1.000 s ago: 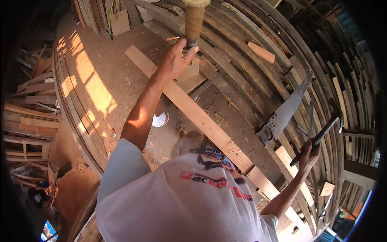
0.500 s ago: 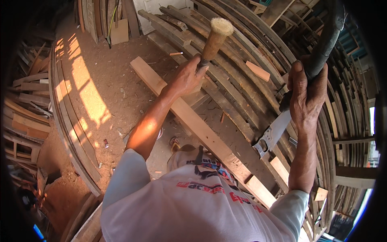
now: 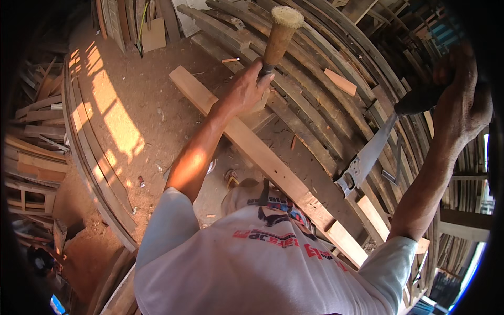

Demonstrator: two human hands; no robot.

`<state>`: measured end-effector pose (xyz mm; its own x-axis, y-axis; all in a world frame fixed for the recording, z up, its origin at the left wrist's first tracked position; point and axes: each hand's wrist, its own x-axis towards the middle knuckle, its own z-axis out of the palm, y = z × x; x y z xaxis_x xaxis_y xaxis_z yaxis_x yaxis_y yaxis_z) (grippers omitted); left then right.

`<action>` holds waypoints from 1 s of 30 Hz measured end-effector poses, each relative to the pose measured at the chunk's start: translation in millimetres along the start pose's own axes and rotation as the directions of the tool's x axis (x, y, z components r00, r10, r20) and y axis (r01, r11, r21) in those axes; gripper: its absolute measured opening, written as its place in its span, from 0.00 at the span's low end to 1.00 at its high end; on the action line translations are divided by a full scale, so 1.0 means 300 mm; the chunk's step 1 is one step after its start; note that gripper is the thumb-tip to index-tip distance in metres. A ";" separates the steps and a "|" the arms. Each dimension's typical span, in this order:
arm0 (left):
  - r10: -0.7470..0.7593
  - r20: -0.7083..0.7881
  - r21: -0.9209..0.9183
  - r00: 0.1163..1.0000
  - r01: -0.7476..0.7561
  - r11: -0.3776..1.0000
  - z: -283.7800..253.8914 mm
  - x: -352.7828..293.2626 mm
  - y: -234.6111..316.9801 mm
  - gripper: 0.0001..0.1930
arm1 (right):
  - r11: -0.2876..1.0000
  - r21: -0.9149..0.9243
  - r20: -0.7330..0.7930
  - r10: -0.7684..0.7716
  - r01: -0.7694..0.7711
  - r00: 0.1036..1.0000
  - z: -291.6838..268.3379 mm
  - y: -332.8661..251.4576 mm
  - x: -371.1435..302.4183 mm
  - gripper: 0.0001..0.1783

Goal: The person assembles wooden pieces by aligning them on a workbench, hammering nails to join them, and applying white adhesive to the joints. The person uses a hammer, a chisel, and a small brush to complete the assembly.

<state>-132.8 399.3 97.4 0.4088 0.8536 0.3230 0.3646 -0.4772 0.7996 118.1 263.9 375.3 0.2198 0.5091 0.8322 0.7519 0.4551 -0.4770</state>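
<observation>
**Poised for a blow**

In the head view: clasping a wooden-handled tool (image 3: 280,42), likely a chisel, in the left hand (image 3: 245,90), near the long board (image 3: 265,152) slanting across the middle; cannot tell about contact. Clenching a dark handle (image 3: 419,102), likely a hammer's, in the raised right hand (image 3: 460,107). Seemingly mid-chiselling; next, calls for a square strike.

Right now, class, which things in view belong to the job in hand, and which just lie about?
In use:
wooden-handled tool, in the left hand
dark-handled tool, in the right hand
probably the long board under the left forearm

Seemingly lying about:
handsaw
small offcut
</observation>
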 end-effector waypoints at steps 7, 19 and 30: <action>0.031 -0.005 0.044 0.999 -0.031 0.999 -0.013 0.015 -0.043 0.15 | 0.922 -0.370 0.720 0.208 0.112 0.662 0.068 0.089 -0.281 0.12; -0.043 0.030 0.045 0.999 0.042 0.998 -0.036 -0.017 -0.031 0.14 | 0.991 -0.082 0.327 -0.070 0.102 0.943 0.061 0.102 -0.130 0.14; -0.005 0.002 0.017 1.000 0.005 1.000 -0.017 -0.012 -0.059 0.15 | 0.948 -0.303 0.272 -0.008 0.094 0.962 0.025 0.029 -0.062 0.14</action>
<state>-144.9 405.9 84.6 0.4086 0.8555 0.3180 0.3807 -0.4764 0.7925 116.0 263.9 353.5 0.0360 0.6851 0.7276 0.9219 0.2583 -0.2888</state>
